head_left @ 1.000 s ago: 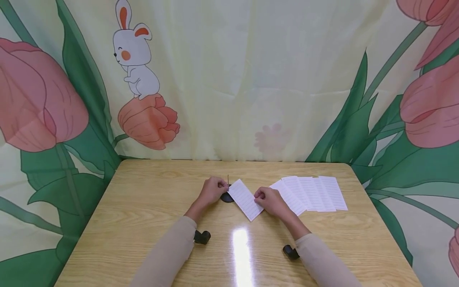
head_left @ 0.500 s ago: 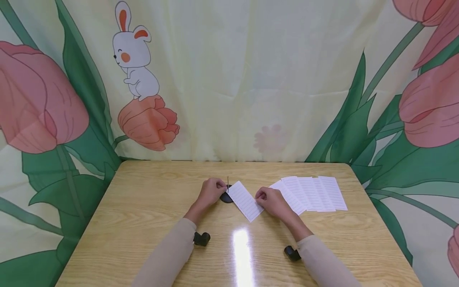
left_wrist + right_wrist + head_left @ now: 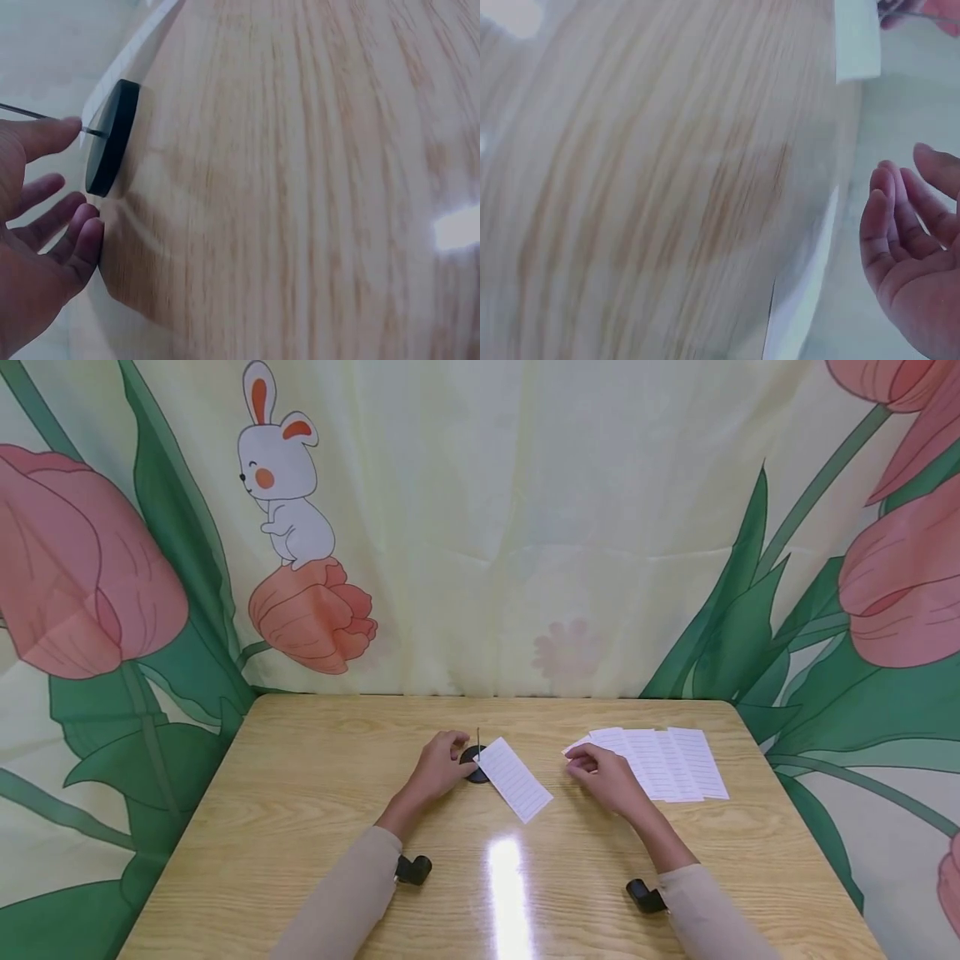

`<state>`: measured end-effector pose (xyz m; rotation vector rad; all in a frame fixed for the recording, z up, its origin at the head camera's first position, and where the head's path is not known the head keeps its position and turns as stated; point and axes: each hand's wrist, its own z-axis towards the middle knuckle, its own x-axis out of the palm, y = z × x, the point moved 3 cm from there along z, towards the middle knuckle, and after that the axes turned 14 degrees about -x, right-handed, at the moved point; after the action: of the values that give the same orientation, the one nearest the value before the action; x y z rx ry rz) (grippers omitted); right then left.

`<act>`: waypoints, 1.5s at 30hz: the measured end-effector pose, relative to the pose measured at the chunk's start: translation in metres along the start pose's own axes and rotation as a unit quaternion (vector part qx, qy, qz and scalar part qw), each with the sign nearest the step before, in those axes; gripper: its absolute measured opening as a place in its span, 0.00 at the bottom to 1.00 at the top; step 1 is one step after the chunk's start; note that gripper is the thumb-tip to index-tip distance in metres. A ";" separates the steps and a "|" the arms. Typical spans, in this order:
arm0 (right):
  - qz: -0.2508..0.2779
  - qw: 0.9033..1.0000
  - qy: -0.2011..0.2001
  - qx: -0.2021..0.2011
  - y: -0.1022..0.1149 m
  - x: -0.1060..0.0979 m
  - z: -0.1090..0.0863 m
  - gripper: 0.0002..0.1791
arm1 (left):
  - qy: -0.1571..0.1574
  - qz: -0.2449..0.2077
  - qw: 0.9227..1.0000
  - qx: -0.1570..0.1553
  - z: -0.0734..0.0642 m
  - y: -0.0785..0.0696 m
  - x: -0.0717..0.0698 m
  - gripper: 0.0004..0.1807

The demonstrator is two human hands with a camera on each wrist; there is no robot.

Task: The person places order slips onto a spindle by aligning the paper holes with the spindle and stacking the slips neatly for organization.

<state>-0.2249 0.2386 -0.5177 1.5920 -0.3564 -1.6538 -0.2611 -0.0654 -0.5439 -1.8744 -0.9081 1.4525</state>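
A round black base (image 3: 470, 772) with a thin upright metal spike (image 3: 478, 740) stands near the back of the table. One corner of a lined white paper slip (image 3: 516, 781) lies at the spike, the rest slanting toward the front right. My left hand (image 3: 439, 765) is beside the base, fingers spread; in the left wrist view its thumb overlaps the spike (image 3: 30, 113) above the base (image 3: 120, 139). My right hand (image 3: 609, 782), fingers loosely bent and holding nothing, hovers over the left end of a row of lined paper slips (image 3: 637, 753).
The overlapping slips spread across the back right of the wooden table (image 3: 315, 793). A black wrist camera (image 3: 414, 870) is on the left forearm and another black camera (image 3: 645, 896) on the right. Behind the table hangs a printed curtain (image 3: 465, 527).
My right hand has let go of the slanted slip and moved right to the other slips. My left fingers have spread from their pinch at the slip's corner. The slip stays put.
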 end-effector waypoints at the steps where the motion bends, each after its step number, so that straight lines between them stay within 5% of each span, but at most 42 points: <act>1: -0.001 1.000 -0.004 -0.004 -0.002 -0.003 -0.001 0.13 | 0.002 0.000 1.000 0.001 0.000 0.001 0.001 0.28; 10: -0.008 0.999 -0.036 -0.013 -0.023 -0.035 -0.019 0.21 | 0.014 0.068 0.997 0.042 -0.002 0.004 0.005 0.39; 19: -0.067 0.996 -0.053 0.010 -0.051 -0.067 -0.044 0.24 | 0.006 0.080 0.996 0.042 -0.003 0.008 0.008 0.42; 30: -0.106 0.988 -0.061 0.099 -0.082 -0.108 -0.076 0.30 | -0.003 0.083 0.995 0.045 -0.001 0.008 0.012 0.40; 45: -0.118 0.972 -0.072 0.189 -0.123 -0.127 -0.099 0.36 | 0.006 0.097 0.995 0.026 -0.002 0.005 0.009 0.38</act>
<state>-0.1884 0.4376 -0.5289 1.8523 -0.6070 -1.9795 -0.2573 -0.0609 -0.5523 -1.9741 -0.6910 1.5609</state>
